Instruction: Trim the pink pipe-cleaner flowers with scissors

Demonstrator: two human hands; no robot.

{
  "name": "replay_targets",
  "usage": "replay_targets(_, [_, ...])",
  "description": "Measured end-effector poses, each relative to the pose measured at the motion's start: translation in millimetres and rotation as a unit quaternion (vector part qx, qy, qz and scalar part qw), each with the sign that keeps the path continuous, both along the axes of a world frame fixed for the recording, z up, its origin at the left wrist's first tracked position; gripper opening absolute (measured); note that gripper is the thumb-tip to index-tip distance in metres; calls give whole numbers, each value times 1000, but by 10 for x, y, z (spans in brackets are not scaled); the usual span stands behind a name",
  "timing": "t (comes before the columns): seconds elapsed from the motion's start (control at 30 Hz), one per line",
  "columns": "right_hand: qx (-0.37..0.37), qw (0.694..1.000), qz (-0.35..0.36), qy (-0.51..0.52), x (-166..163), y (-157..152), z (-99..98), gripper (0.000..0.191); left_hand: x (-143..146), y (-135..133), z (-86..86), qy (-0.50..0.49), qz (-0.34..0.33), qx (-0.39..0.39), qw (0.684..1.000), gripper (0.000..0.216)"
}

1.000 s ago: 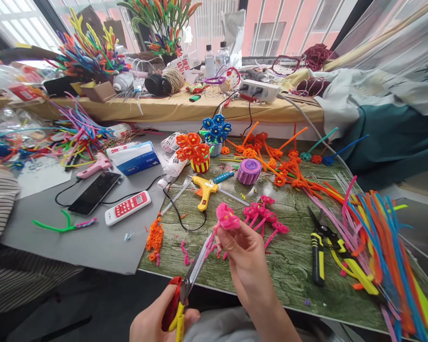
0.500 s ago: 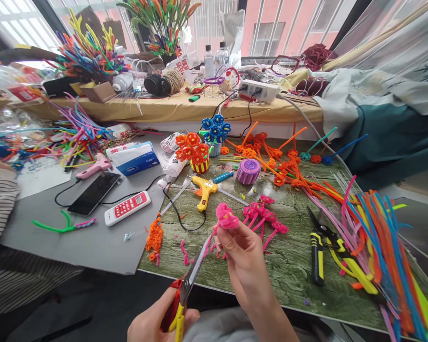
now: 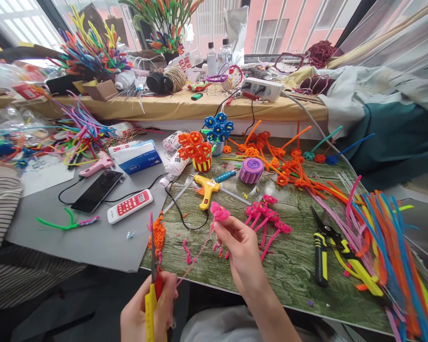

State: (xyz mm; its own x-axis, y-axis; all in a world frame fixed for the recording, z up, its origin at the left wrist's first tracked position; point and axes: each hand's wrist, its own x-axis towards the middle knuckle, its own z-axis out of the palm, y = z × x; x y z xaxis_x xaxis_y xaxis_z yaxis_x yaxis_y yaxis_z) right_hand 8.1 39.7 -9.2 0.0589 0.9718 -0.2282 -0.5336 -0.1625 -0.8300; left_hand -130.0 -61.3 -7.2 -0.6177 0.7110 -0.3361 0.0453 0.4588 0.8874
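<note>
Two boards fill the view: a green wood-print mat (image 3: pixel 299 266) at 4 o'clock and a grey sheet (image 3: pixel 92 242) at 9 o'clock. Largest on the mat is the heap of loose pipe cleaners (image 3: pixel 385 237) at 3 o'clock, then the yellow-handled cutters (image 3: pixel 321 247) beside it. Nearer centre lie finished pink flowers (image 3: pixel 267 216), a yellow glue gun (image 3: pixel 207 190) and its black cord, which crowd the space at 12 o'clock. The right hand (image 3: pixel 242 251) pinches a pink pipe-cleaner flower (image 3: pixel 219 211) just under its head, above the mat's near edge. It looks light, fuzzy and easily bent, so the wire stem below the head seems the safest grip. The left hand (image 3: pixel 146 313), at 7 o'clock, is clenched on scissors (image 3: pixel 153 270), blades pointing up.
</note>
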Motion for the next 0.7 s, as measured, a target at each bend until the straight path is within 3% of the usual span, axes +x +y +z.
replay_targets(0.27, [11, 998, 31, -53, -27, -8, -19, 21, 117, 143, -14, -114, -43, 57, 991, 50])
replay_targets(0.53, [11, 998, 48, -50, -15, -11, -45, 26, 188, 149, 46, -115, -75, 27, 990, 54])
replay_targets(0.7, [-8, 994, 103, -35, 7, -54, -68, 32, 230, 171, 160, -90, -52, 7, 995, 47])
